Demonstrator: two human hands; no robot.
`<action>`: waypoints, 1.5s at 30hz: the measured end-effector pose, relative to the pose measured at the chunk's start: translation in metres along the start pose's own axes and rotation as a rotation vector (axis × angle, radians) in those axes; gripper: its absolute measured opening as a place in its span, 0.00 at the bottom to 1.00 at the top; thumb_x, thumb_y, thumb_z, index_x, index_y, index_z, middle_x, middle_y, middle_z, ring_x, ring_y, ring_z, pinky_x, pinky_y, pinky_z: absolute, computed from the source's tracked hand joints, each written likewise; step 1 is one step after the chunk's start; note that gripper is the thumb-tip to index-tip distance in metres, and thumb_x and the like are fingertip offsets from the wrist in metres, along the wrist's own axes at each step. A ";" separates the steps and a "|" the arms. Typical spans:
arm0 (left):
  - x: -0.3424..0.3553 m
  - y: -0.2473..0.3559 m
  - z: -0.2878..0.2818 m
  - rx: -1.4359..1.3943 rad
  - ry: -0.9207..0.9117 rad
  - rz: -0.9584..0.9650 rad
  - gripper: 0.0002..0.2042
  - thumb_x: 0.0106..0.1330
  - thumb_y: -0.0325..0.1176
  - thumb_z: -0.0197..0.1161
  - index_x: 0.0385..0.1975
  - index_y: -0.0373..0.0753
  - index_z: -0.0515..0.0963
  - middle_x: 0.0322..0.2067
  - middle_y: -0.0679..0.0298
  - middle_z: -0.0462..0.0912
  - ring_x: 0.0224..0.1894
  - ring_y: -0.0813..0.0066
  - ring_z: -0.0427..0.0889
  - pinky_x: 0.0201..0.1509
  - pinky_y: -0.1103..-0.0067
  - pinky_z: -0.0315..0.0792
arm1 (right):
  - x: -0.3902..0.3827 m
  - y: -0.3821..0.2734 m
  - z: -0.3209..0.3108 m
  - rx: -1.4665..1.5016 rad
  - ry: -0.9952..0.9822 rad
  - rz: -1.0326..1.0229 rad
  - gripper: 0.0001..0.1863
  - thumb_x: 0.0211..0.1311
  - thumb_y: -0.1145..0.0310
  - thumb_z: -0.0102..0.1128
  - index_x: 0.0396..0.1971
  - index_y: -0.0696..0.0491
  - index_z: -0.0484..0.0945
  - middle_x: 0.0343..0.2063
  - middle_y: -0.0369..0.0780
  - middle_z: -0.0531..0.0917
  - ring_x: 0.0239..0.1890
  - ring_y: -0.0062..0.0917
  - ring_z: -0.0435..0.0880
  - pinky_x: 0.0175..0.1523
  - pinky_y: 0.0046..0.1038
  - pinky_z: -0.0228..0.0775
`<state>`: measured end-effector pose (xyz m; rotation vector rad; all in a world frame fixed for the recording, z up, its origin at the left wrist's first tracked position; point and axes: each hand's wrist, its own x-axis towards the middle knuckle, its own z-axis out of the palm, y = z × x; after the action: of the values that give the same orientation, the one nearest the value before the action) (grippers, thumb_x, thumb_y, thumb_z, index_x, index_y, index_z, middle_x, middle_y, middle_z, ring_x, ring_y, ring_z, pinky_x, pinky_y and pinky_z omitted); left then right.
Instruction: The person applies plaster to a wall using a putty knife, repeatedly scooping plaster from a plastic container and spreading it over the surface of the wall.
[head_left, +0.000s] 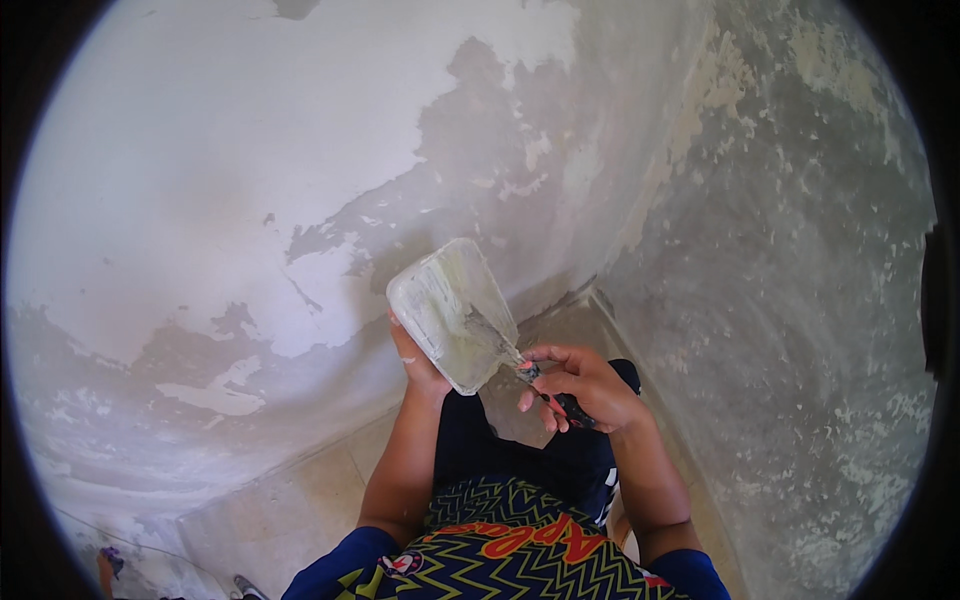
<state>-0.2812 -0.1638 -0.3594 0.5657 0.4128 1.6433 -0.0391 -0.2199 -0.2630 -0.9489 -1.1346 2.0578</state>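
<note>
Left hand [420, 362] clasping a plastic tub [425, 280] by its left edge, a worker [540, 560] before us grips a putty knife [526, 370] in the right hand [592, 388], blade [488, 328] inside, apparently loading up, the next stroke calling for steadiness.

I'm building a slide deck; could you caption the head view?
The left grip holds a plastic tub; the right grip holds a scraper, blade inside the tub, before a patchy wall.

patchy white wall [230, 150] and mottled grey wall [780, 320] above beige floor tiles [315, 495]
</note>
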 end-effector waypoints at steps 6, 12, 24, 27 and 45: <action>0.002 0.003 -0.003 -0.093 -0.033 -0.017 0.39 0.73 0.67 0.50 0.74 0.44 0.62 0.68 0.58 0.70 0.67 0.57 0.73 0.70 0.58 0.70 | -0.006 0.008 -0.016 0.244 -0.132 0.035 0.20 0.72 0.71 0.53 0.59 0.65 0.70 0.36 0.57 0.87 0.18 0.31 0.83 0.21 0.26 0.74; -0.003 -0.007 0.015 -0.168 -0.035 -0.126 0.39 0.74 0.68 0.49 0.74 0.43 0.63 0.67 0.58 0.72 0.67 0.57 0.73 0.70 0.59 0.70 | -0.005 0.024 -0.012 0.257 -0.056 -0.070 0.19 0.78 0.66 0.50 0.61 0.59 0.69 0.44 0.59 0.85 0.22 0.32 0.84 0.24 0.27 0.74; 0.009 -0.018 0.056 -0.011 -0.291 -0.420 0.36 0.74 0.63 0.54 0.72 0.44 0.64 0.64 0.60 0.76 0.64 0.63 0.78 0.66 0.61 0.75 | -0.039 -0.027 -0.018 -0.088 0.307 -0.274 0.16 0.67 0.70 0.67 0.51 0.54 0.74 0.20 0.37 0.78 0.15 0.20 0.74 0.19 0.24 0.63; 0.026 -0.013 0.078 0.029 -0.326 -0.512 0.35 0.74 0.62 0.56 0.72 0.44 0.65 0.64 0.61 0.76 0.65 0.63 0.77 0.67 0.61 0.75 | -0.045 -0.037 -0.030 -0.051 0.291 -0.278 0.12 0.67 0.70 0.65 0.45 0.54 0.74 0.17 0.35 0.73 0.15 0.20 0.73 0.19 0.23 0.63; -0.005 0.018 0.040 -0.241 -0.114 -0.331 0.30 0.78 0.58 0.48 0.73 0.49 0.66 0.69 0.64 0.73 0.70 0.57 0.72 0.71 0.55 0.68 | 0.088 0.023 -0.102 0.603 0.040 -0.476 0.19 0.70 0.49 0.46 0.34 0.50 0.70 0.20 0.40 0.73 0.11 0.30 0.71 0.17 0.32 0.65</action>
<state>-0.2721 -0.1732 -0.3170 0.3839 0.2066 1.3124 -0.0101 -0.1170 -0.3480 -0.3742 -0.5753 1.8011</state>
